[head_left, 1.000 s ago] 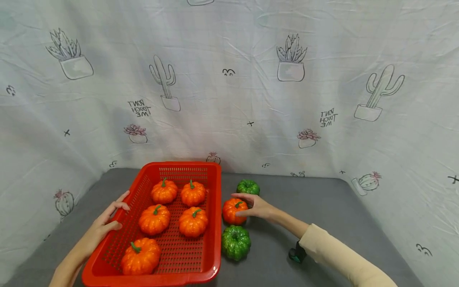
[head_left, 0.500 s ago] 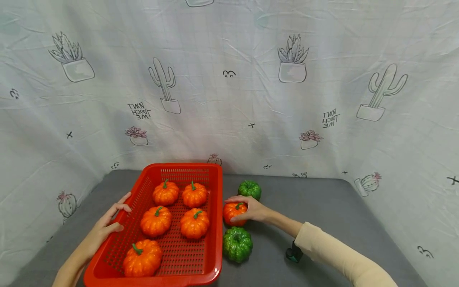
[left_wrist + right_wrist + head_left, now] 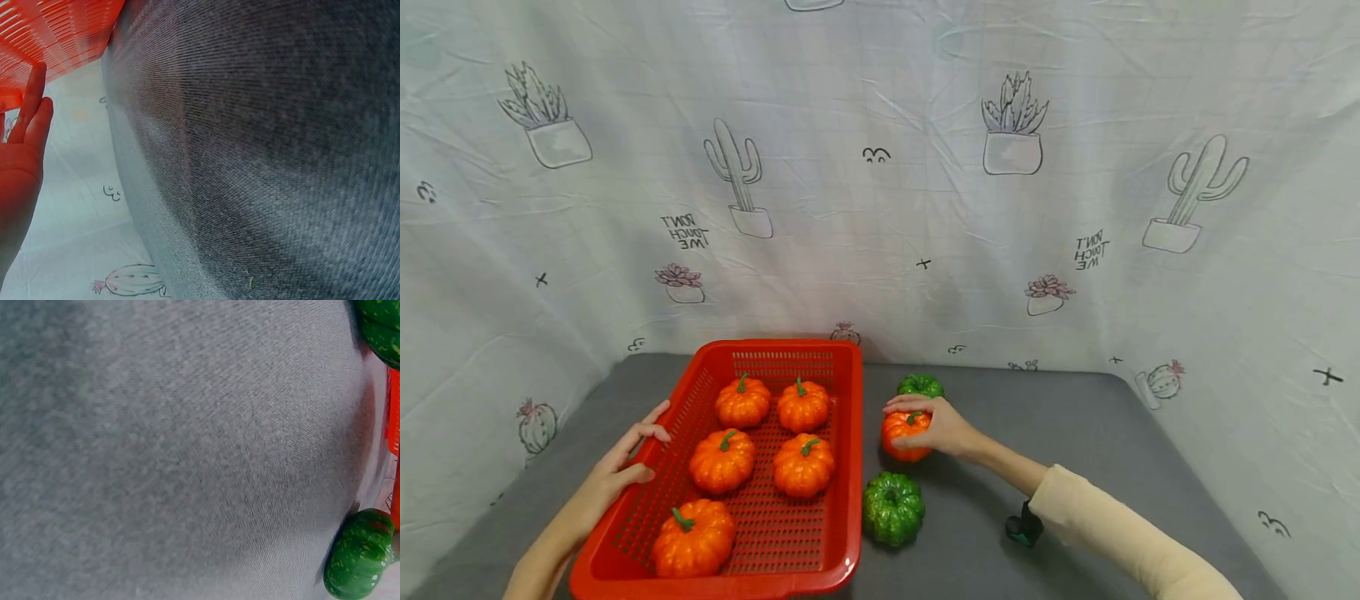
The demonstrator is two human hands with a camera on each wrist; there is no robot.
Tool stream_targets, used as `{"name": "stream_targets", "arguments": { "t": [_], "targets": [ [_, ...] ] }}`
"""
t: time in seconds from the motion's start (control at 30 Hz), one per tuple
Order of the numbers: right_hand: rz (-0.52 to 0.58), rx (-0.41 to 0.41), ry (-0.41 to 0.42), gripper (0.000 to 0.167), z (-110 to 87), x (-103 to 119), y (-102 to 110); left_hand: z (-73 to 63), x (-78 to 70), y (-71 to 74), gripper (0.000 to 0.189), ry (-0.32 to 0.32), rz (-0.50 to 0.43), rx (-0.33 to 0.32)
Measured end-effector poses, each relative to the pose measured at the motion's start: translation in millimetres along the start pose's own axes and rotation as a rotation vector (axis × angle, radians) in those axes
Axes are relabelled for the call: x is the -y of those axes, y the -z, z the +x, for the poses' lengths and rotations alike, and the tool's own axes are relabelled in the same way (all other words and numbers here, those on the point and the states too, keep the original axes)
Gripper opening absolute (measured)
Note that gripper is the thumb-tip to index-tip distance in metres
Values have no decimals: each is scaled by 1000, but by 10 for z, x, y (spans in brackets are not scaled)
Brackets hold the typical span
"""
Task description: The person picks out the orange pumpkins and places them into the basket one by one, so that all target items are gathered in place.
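My right hand (image 3: 943,429) grips a small orange pumpkin (image 3: 907,433) with a green stem, fingers over its far side and thumb at its near side. It is held just right of the red plastic basket (image 3: 850,533). A green pumpkin (image 3: 894,508) lies nearer to me, and another green pumpkin (image 3: 921,385) sits behind, partly covered by the hand. My left hand (image 3: 606,487) holds the basket's left rim. Fingers (image 3: 36,103) of that hand lie against the basket's outer wall in the left wrist view. Several orange pumpkins (image 3: 722,461) rest inside the basket.
A grey cloth-covered table (image 3: 1075,467) carries everything. White fabric with cactus drawings (image 3: 880,208) hangs behind and along both sides. A small black device (image 3: 1024,527) is at the right sleeve's cuff.
The right fingers have closed round the orange pumpkin, which has moved a little right, away from the basket's side. The left hand and basket have hardly moved.
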State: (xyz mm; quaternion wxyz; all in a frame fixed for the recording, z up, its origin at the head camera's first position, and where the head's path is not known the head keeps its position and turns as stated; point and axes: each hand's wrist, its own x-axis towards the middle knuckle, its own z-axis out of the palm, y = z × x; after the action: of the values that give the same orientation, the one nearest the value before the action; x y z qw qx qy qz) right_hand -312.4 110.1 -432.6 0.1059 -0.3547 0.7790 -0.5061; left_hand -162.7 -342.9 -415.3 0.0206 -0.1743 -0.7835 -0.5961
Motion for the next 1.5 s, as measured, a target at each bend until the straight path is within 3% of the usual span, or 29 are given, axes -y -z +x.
{"name": "stream_targets", "arguments": {
  "t": [0.4, 0.67, 0.87, 1.07, 1.27, 1.5],
  "targets": [
    [4, -28, -22, 45, -132, 131, 70, -5, 47, 32, 34, 14, 18, 11],
    [18, -113, -57, 45, -185, 362, 155, 10, 39, 26, 31, -5, 142, -24],
    [103, -145, -97, 43, -300, 505, 183, 16, 34, 12, 32, 0, 99, -6],
    [198, -142, -105, 44, -387, 684, 187, 19, 31, 23, 33, 6, 110, -10],
    [216, -122, -96, 43, -438, 819, 136, 19, 28, 26, 34, 15, 81, -8],
    [229, -107, -116, 44, -481, 977, 70, 23, 26, 11, 34, 20, 132, -26]
  ]
}}
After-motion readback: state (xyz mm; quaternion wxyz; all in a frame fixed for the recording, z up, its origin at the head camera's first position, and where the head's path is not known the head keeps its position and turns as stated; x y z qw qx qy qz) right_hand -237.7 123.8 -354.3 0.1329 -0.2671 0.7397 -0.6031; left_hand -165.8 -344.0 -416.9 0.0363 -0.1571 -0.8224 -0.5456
